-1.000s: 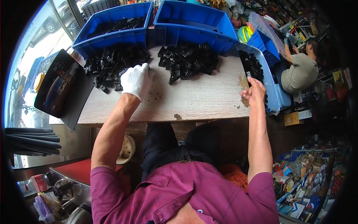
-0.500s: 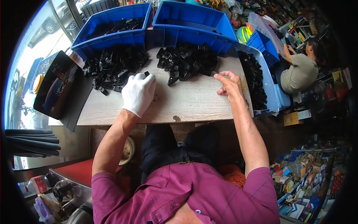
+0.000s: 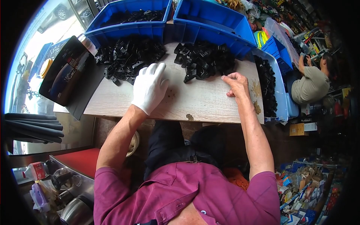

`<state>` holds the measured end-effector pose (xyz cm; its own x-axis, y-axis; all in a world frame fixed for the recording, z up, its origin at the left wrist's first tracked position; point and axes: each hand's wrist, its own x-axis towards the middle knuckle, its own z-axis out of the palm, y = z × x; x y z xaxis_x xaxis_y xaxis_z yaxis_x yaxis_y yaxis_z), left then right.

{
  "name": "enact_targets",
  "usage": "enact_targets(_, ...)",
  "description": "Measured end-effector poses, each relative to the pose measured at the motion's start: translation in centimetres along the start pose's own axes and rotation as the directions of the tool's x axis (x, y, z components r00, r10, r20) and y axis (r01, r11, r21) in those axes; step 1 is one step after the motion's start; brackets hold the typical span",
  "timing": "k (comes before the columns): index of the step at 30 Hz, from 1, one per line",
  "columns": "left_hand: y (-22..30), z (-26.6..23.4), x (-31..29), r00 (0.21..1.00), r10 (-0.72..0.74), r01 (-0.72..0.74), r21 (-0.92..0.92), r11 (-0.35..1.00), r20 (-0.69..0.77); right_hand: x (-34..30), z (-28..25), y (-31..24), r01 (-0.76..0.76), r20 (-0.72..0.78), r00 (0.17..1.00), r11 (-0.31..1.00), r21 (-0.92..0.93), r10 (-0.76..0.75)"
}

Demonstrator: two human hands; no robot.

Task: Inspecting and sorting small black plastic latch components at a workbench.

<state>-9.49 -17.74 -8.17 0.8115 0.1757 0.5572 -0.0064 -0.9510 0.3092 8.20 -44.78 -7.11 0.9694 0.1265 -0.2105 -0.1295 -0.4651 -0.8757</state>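
My left hand (image 3: 149, 88), in a white knit glove, is over the table at the near edge of the left pile of small black plastic parts (image 3: 127, 56). Its fingers are stretched out with the thumb apart, and no part shows in it. Bare, my right hand (image 3: 237, 85) rests by the near right corner of the other pile of black plastic parts (image 3: 204, 62). Its fingers are curled, with thumb and forefinger close together. Whether something small is pinched there I cannot make out.
Two blue bins, one left (image 3: 129, 30) and one right (image 3: 213, 28), stand behind the piles. A tablet-like screen (image 3: 67, 73) leans at the left. A translucent tub (image 3: 279, 90) of black parts adjoins the table's right edge; a co-worker (image 3: 311, 80) sits beyond.
My left hand has opened from a pinch; the black part at its fingertips no longer shows there. My right hand stays curled by the right pile. The whole view has shifted slightly.
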Motion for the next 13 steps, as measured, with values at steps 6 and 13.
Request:
enact_targets(6, -0.8, -0.8, -1.6, 0.996, -0.053, 0.049, 0.053, 0.997, 0.073, -0.4, -0.5, 0.3, -0.025, 0.016, 1.0, 0.993, 0.113, 0.024)
enact_targets(13, -1.3, 0.2, -1.7, 0.995, -0.072, 0.066, 0.089, 0.994, 0.071, -2.0, -0.8, -0.1, -0.107, 0.041, 0.994, 0.983, 0.151, 0.102)
